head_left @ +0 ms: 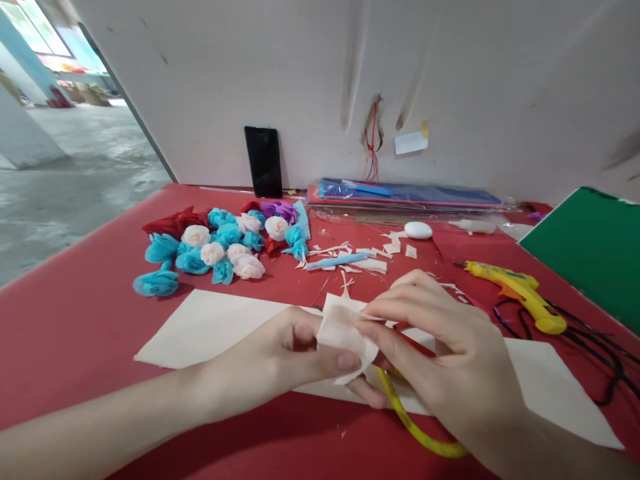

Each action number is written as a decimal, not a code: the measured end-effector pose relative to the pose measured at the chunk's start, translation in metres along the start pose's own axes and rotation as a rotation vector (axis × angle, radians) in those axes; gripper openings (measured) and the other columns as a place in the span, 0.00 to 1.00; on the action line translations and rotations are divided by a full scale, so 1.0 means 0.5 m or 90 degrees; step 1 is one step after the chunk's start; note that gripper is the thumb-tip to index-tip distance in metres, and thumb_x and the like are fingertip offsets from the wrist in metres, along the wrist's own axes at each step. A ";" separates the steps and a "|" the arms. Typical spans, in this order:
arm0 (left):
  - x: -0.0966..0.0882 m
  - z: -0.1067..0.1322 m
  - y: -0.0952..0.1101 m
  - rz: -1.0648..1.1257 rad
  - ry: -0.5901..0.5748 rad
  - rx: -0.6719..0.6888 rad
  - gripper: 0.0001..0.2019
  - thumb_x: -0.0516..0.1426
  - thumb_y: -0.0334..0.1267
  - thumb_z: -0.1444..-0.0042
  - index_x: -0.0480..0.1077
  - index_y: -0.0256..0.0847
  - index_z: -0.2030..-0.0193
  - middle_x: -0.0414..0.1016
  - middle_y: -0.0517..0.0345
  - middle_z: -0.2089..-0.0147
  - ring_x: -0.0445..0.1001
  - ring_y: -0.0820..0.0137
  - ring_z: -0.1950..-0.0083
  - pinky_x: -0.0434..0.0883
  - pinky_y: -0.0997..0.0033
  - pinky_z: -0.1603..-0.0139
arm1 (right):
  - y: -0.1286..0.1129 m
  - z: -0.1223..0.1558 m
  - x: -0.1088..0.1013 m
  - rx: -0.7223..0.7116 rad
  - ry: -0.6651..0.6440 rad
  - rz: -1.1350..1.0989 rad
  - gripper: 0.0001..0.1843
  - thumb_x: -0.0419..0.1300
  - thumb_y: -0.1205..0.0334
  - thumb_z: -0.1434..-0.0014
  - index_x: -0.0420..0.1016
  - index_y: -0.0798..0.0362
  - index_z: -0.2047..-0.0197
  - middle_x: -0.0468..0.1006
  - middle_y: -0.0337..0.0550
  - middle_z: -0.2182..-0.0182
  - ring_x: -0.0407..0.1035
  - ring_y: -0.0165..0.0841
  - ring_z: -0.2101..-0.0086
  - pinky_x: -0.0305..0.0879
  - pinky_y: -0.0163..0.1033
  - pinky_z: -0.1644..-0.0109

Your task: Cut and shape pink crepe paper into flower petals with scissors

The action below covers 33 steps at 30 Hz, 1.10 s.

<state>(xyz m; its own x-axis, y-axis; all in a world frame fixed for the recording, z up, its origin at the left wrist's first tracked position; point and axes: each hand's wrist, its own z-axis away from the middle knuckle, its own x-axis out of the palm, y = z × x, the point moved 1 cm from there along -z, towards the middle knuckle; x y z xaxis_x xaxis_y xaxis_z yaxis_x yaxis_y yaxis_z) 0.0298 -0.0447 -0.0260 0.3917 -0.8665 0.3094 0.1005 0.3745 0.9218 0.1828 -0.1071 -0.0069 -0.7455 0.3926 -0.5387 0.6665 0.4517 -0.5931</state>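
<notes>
Our left hand [295, 353] and right hand [445, 340] pinch a small cream paper piece [340, 333] over a long cream paper sheet [215, 327]. Curved yellow handle [425, 439] partly hidden below; ruffled blue-and-white flowers [228, 235] left, yellow plastic glue gun [531, 301] right. Red tabletop [75, 320], pale upright panel [240, 80], grey floor [100, 143].

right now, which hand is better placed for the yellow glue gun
Probably the right hand: it's nearer the yellow plastic glue gun than the left hand, though both hold a thin cream sheet.
</notes>
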 end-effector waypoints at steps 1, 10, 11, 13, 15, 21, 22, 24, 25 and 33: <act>0.000 -0.001 0.000 -0.001 0.001 0.001 0.11 0.52 0.31 0.40 0.76 0.41 0.61 0.81 0.58 0.62 0.77 0.70 0.59 0.70 0.72 0.51 | 0.000 0.000 0.000 -0.001 0.001 -0.001 0.07 0.62 0.75 0.51 0.75 0.54 0.74 0.75 0.35 0.79 0.64 0.27 0.73 0.65 0.30 0.72; 0.001 0.001 -0.003 0.015 -0.010 0.009 0.11 0.52 0.29 0.40 0.77 0.42 0.60 0.81 0.59 0.62 0.77 0.70 0.58 0.70 0.73 0.50 | 0.003 -0.002 0.002 -0.011 -0.004 -0.011 0.05 0.62 0.75 0.51 0.75 0.56 0.74 0.74 0.36 0.78 0.64 0.25 0.73 0.64 0.28 0.71; 0.001 0.001 -0.004 0.017 -0.011 0.011 0.11 0.52 0.29 0.40 0.77 0.42 0.60 0.81 0.59 0.61 0.77 0.71 0.58 0.71 0.73 0.50 | 0.003 -0.002 0.002 -0.012 -0.002 -0.009 0.05 0.62 0.75 0.51 0.75 0.56 0.74 0.74 0.36 0.78 0.64 0.25 0.73 0.64 0.28 0.71; 0.001 0.000 -0.004 0.015 -0.014 0.009 0.11 0.52 0.30 0.40 0.77 0.42 0.60 0.80 0.59 0.60 0.77 0.71 0.58 0.71 0.73 0.50 | 0.002 -0.001 0.002 -0.016 -0.001 -0.009 0.05 0.62 0.75 0.50 0.75 0.57 0.74 0.74 0.36 0.78 0.63 0.25 0.73 0.64 0.29 0.71; 0.001 -0.001 -0.004 0.011 -0.013 0.002 0.11 0.52 0.30 0.40 0.76 0.42 0.59 0.80 0.59 0.59 0.77 0.71 0.57 0.71 0.73 0.50 | 0.001 0.000 0.002 -0.015 -0.001 -0.012 0.05 0.62 0.74 0.50 0.75 0.56 0.74 0.74 0.37 0.78 0.64 0.26 0.73 0.65 0.30 0.71; -0.003 -0.002 -0.004 -0.007 -0.021 0.012 0.11 0.53 0.30 0.40 0.76 0.43 0.58 0.80 0.60 0.60 0.77 0.72 0.57 0.70 0.74 0.49 | 0.002 -0.002 0.002 0.019 -0.018 -0.026 0.06 0.62 0.75 0.51 0.75 0.55 0.74 0.74 0.36 0.78 0.65 0.26 0.72 0.65 0.29 0.71; -0.004 -0.001 -0.005 -0.009 -0.023 0.015 0.11 0.53 0.30 0.40 0.76 0.43 0.57 0.80 0.60 0.59 0.77 0.72 0.57 0.70 0.74 0.49 | 0.002 -0.002 0.003 0.022 -0.020 -0.030 0.06 0.62 0.75 0.51 0.76 0.55 0.74 0.74 0.36 0.78 0.65 0.26 0.72 0.64 0.28 0.71; -0.005 -0.001 -0.008 -0.015 -0.024 0.028 0.11 0.53 0.32 0.40 0.76 0.43 0.57 0.79 0.61 0.59 0.76 0.72 0.56 0.70 0.73 0.48 | 0.004 -0.001 0.004 0.022 -0.018 -0.045 0.05 0.62 0.74 0.51 0.76 0.55 0.73 0.74 0.35 0.78 0.65 0.25 0.72 0.64 0.27 0.70; -0.005 0.000 -0.009 -0.018 -0.022 0.040 0.11 0.53 0.33 0.40 0.76 0.43 0.57 0.79 0.62 0.59 0.76 0.72 0.56 0.70 0.72 0.48 | 0.005 0.000 0.005 0.018 -0.018 -0.055 0.05 0.62 0.74 0.51 0.75 0.56 0.73 0.74 0.36 0.78 0.65 0.25 0.72 0.64 0.27 0.70; 0.005 0.015 -0.001 -0.290 0.015 0.227 0.17 0.49 0.25 0.40 0.72 0.48 0.52 0.79 0.65 0.57 0.75 0.78 0.59 0.70 0.86 0.58 | -0.005 0.002 -0.004 -0.119 -0.025 -0.092 0.06 0.59 0.77 0.51 0.75 0.59 0.72 0.73 0.40 0.73 0.63 0.27 0.69 0.66 0.32 0.66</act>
<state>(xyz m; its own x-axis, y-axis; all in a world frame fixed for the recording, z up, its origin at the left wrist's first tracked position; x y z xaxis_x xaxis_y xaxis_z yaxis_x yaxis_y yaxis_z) 0.0240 -0.0494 -0.0237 0.4016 -0.9052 -0.1390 -0.0496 -0.1731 0.9837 0.1826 -0.1097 -0.0050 -0.8297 0.2835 -0.4809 0.5364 0.6432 -0.5463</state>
